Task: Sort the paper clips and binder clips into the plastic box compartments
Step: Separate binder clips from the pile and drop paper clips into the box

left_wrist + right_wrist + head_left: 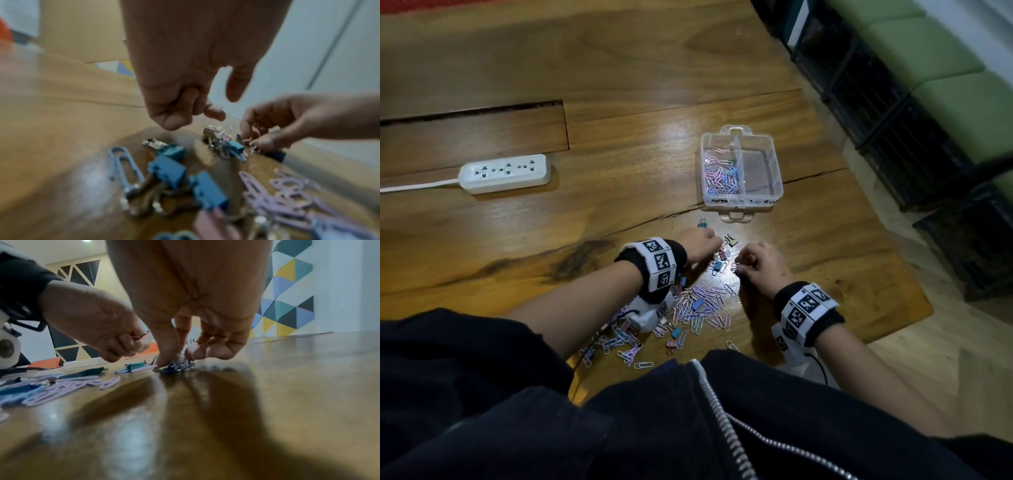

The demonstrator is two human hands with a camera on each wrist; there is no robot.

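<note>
A clear plastic box (743,201) stands on the wooden table with its left compartment holding pastel paper clips (719,175); the right compartment looks bare. A loose pile of paper clips and binder clips (698,308) lies in front of me. My left hand (702,245) hovers over the pile's far end, fingers curled, with a small clip (136,337) pinched at the thumb. My right hand (751,265) reaches down beside it. Its thumb and fingers (168,353) pinch a dark blue binder clip (174,367) that rests on the table.
A white power strip (505,173) lies at the left, its cord running off the edge. The table's right edge (887,240) drops to the floor, with black crates (893,113) beyond. A yellow binder clip (731,240) lies between the hands and the box.
</note>
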